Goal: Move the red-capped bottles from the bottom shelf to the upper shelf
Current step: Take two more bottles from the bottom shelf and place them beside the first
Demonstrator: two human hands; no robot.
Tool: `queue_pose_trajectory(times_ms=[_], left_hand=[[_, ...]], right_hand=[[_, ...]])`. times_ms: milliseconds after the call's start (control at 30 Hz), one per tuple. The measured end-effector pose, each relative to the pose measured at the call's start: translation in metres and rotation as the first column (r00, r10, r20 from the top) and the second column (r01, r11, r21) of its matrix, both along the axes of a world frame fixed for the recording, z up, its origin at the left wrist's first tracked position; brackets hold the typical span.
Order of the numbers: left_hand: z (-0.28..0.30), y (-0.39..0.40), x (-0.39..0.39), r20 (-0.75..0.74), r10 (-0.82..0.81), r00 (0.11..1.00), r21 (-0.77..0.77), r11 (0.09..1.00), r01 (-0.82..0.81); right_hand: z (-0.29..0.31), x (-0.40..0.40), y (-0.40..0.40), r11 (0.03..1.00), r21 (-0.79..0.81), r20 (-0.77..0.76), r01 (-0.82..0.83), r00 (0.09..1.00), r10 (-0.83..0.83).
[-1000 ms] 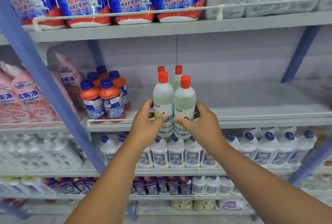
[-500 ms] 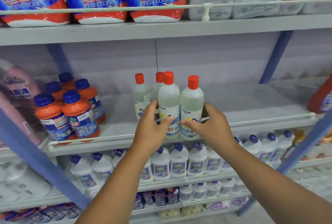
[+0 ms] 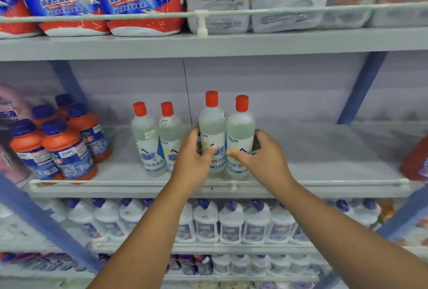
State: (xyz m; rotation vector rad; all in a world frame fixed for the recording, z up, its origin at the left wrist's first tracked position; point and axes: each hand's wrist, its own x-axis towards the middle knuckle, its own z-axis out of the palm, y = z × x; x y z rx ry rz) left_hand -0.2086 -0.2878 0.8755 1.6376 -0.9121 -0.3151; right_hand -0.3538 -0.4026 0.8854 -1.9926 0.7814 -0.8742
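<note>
Setting two red-capped bottles down on the upper shelf

Your left hand (image 3: 196,156) curls round the left bottle (image 3: 212,135) and your right hand (image 3: 264,156) round the right bottle (image 3: 240,138); both stand upright, touching, just behind the shelf rail (image 3: 324,182), near the two shelved bottles (image 3: 157,140). Seat both bases flat before you loosen either grip, and keep the pair clear of the rail.

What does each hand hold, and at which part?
Left hand holds one red-capped bottle at its label; right hand holds the neighbouring bottle likewise.
</note>
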Motion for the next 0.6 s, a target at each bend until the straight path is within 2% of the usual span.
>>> queue_pose_trajectory(times_ms=[600], left_hand=[[-0.030, -0.010, 0.001, -0.081, 0.034, 0.996, 0.053, 0.998, -0.030]], right_hand=[[-0.032, 0.009, -0.020, 0.995, 0.052, -0.008, -0.081, 0.997, 0.081]])
